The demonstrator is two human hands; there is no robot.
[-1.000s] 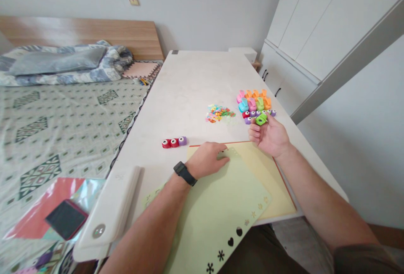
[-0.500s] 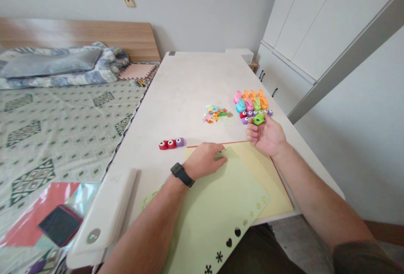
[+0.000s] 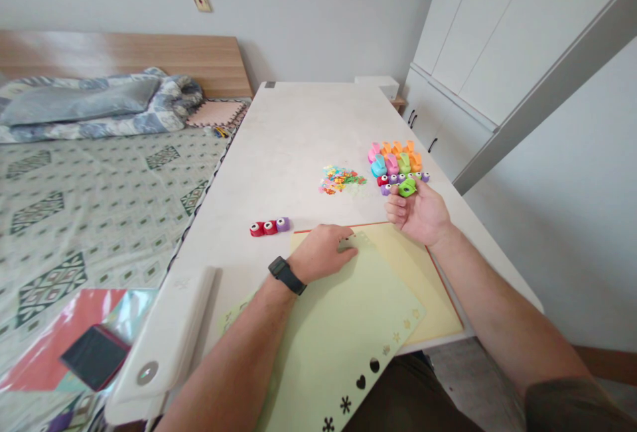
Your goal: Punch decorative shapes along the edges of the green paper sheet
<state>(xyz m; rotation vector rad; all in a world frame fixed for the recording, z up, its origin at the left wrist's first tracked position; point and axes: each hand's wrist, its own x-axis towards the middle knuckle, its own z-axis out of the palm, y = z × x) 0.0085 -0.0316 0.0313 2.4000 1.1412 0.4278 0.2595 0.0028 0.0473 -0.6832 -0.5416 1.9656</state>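
My right hand (image 3: pixel 422 212) holds a green craft punch (image 3: pixel 407 187) between thumb and fingers, raised over the near side of the punch group. Its underside seems turned towards me. A light green paper sheet (image 3: pixel 343 312) has flower, heart and star shapes cut along its edges. On its upper part rests my left hand (image 3: pixel 326 251), thumb and forefinger apart, the other fingers partly hidden. Yellow paper (image 3: pixel 438 306) with a red sheet edge lies beneath. Left of it stand three small craft punches (image 3: pixel 269 227), two red and one purple.
Rows of colourful craft punches (image 3: pixel 393 163) stand at the table's right. Beside them lies a pile of paper cutouts (image 3: pixel 342 180). A long white machine (image 3: pixel 174 332) sits along the left edge. On the bed, a dark phone-like device (image 3: pixel 94 356) lies on packaged coloured paper (image 3: pixel 44 346).
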